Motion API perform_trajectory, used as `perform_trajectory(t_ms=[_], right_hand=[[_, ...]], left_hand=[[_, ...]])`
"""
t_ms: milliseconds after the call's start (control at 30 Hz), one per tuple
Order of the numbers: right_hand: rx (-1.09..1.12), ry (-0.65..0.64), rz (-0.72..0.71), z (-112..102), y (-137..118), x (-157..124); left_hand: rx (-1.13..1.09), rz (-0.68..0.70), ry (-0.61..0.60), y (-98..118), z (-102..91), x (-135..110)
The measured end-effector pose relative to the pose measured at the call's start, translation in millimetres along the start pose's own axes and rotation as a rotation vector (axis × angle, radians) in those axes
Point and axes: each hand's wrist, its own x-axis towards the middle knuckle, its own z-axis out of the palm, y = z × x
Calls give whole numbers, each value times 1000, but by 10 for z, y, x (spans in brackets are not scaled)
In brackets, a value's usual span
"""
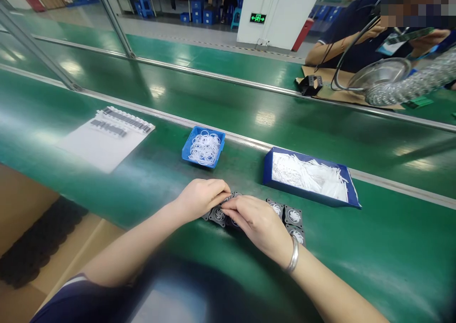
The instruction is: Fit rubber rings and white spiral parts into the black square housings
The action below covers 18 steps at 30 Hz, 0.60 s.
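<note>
My left hand (203, 197) and my right hand (261, 223) meet over a cluster of small black square parts with round swirl-patterned centres (219, 213) on the green bench. Thumb and fingers are pinched together on each hand. Whatever lies between the fingertips is too small and covered to make out. Just right of my right hand, more black square parts with white swirl-shaped centres (294, 216) lie flat, partly behind the wrist. Beyond my hands stands a small blue tray (185, 153) of thin white rings (204, 147).
A long blue box (302, 191) of white strips (306, 173) stands at the right. White sheets with dark markings (107, 142) lie at the left. A metal rail (245, 140) runs behind them. Across the belt another person (342, 42) holds a circuit board near a ducted hood (381, 76).
</note>
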Motion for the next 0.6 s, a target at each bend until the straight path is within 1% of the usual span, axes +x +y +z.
perform_trajectory(t_ms=[100, 167, 233, 367, 433, 500, 600], right_hand=[[-11, 0, -15, 29, 3, 16], [-35, 5, -33, 49, 2, 26], [-100, 4, -57, 80, -3, 30], [-282, -34, -141, 168, 2, 37], [-353, -40, -171, 198, 19, 53], [-391, -57, -188, 207, 38, 79], [-402, -116, -196, 198, 60, 125]], left_hand=[[-76, 6, -81, -8, -11, -5], [-118, 12, -93, 2, -32, -8], [-133, -21, -80, 18, -68, -18], [-112, -162, -28, 3, -166, -39], [-105, -210, -4, -28, -209, -30], [-97, -237, -1, -50, -241, -3], [-78, -243, -23, -53, -281, 74]])
